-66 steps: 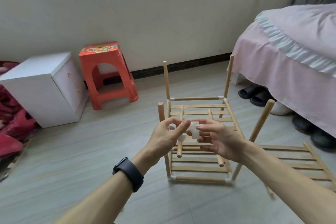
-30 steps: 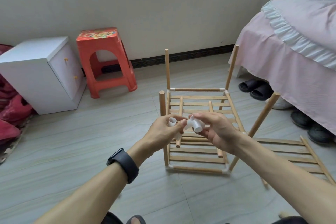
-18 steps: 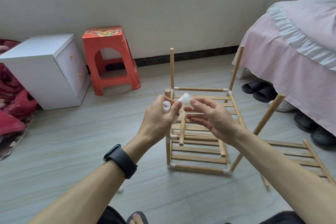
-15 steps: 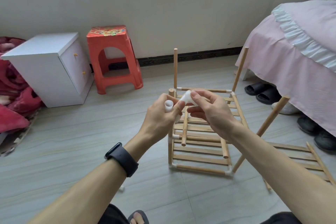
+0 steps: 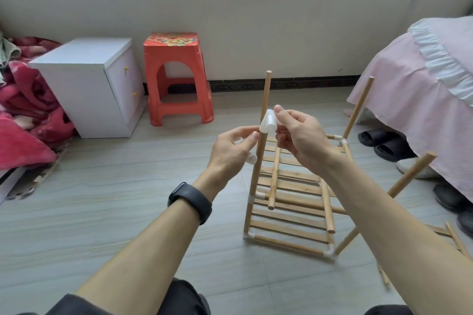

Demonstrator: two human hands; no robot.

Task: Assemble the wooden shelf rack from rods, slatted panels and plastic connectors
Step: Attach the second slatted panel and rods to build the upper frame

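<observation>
Connector (image 5: pixel 268 124) pinched in right grip (image 5: pixel 299 135) should seat squarely on the rod (image 5: pixel 265 94) behind it; left grip (image 5: pixel 230 153) holds spares (image 5: pixel 251 158).

Open floor (image 5: pixel 115 199) L of rack (image 5: pixel 289 222), upright rods (image 5: pixel 266 94) ahead, bed (image 5: pixel 409 89) R

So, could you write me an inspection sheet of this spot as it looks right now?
Surface: grey tiled floor.
Job's things: part-built wooden rack standing on the floor, two loose rods lying across its slats.
Clutter: red blanket, black slippers.
Grips: right hand pinches a white plastic connector; left hand holds spare connectors.
Cables: nothing seen.
Surroundings: white cabinet, orange stool, pink-covered bed, plain wall.
</observation>
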